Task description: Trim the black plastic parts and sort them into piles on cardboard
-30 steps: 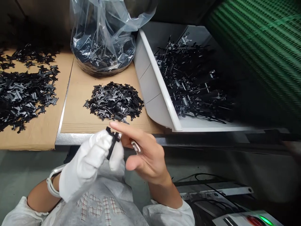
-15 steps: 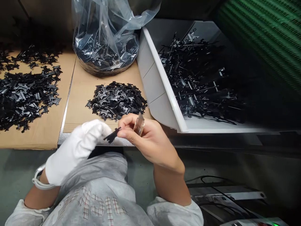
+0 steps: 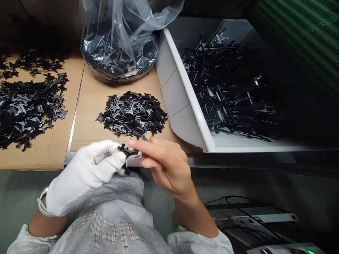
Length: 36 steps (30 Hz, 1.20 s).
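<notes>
In front of my body, my left hand [image 3: 92, 169], in a white glove, pinches a small black plastic part [image 3: 127, 151] with notched edges. My bare right hand [image 3: 168, 165] is closed, its index fingertip close against the part's upper edge. Between that finger and the thumb shows the end of a thin, flat, blade-like tool [image 3: 140, 156], mostly hidden by my fingers. A pile of like black plastic parts [image 3: 135, 114] lies on the cardboard just beyond both hands.
A clear plastic bag [image 3: 119, 67] of black parts stands behind the pile. At right, a white bin [image 3: 188, 91] holds longer black pieces. Another heap of black parts [image 3: 26, 109] covers the cardboard [image 3: 55, 148] at left. A metal frame with cables [image 3: 262, 220] sits low at right.
A black part has passed from my right fingertips into my gloved left fingers. The blade-like tool, formerly upright in my right hand, now points toward the part.
</notes>
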Each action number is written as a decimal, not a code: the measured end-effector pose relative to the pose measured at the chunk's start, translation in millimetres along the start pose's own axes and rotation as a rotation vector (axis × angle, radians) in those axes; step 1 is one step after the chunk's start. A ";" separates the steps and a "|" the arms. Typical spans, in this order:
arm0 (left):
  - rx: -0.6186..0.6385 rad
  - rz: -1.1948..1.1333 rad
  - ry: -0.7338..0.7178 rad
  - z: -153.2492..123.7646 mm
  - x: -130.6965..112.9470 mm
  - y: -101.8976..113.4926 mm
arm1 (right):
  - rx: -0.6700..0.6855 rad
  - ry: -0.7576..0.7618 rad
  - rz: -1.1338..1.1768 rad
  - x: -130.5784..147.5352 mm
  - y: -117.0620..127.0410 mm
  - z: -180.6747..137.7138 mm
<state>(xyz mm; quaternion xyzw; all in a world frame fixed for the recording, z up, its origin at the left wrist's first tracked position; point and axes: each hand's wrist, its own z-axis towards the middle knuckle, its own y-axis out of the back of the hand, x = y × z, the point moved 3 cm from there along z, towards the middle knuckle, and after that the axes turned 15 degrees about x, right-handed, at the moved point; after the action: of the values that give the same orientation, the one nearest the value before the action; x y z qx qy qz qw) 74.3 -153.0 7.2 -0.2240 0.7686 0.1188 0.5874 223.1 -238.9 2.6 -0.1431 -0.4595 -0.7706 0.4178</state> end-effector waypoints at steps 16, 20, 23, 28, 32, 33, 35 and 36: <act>-0.250 1.141 0.249 82.2 10.8 42.3 | -0.209 -0.546 0.097 -44.0 17.2 -20.3; -0.400 1.282 0.340 71.4 5.8 63.4 | -0.229 -0.588 0.127 -41.9 18.1 -24.0; -0.634 1.350 0.498 39.7 6.7 97.5 | -0.227 -0.607 0.125 -40.2 17.6 -26.6; -0.637 1.403 0.647 13.7 18.8 145.1 | -0.138 -0.634 0.094 -42.8 9.4 -27.1; -0.546 1.407 0.678 16.5 21.0 155.1 | -0.083 -0.632 0.086 -40.9 8.2 -25.4; -0.531 1.400 0.696 16.8 20.0 156.0 | -0.088 -0.638 0.093 -39.8 9.0 -25.3; -0.517 1.385 0.716 15.2 16.3 155.6 | -0.119 -0.652 0.161 -37.8 9.2 -25.0; -0.527 1.378 0.697 13.0 13.4 153.4 | -0.145 -0.660 0.236 -37.1 7.6 -24.4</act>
<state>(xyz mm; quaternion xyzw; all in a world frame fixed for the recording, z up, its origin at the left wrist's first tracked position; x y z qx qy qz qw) 8.3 -16.3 -21.7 0.1443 0.8191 0.5539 0.0378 255.6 -241.8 -28.5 -0.4655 -0.4942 -0.6600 0.3217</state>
